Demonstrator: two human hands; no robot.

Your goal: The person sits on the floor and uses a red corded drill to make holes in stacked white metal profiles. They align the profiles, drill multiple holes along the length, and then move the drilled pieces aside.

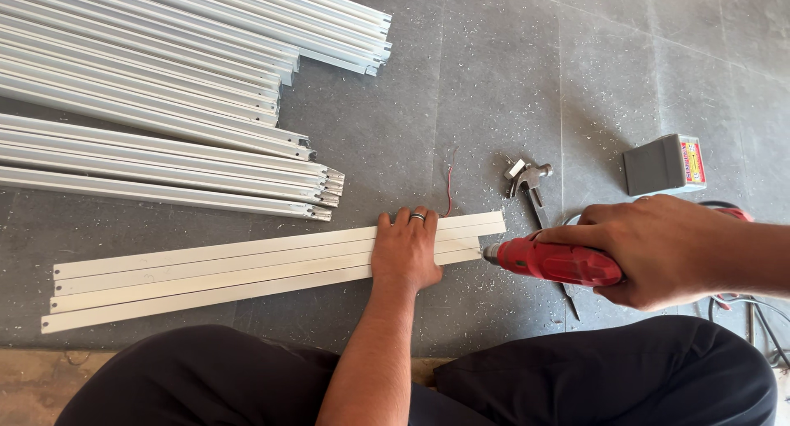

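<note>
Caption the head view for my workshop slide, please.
Left hand presses white strips on the floor while right hand holds a red drill.

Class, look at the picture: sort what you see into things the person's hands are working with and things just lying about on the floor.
In use: left hand pressing flat on the white strips; right hand gripping the red drill, tip at the strips' end.

Lying about: hammer, grey box, stacked metal channels, thin red wire.
</note>
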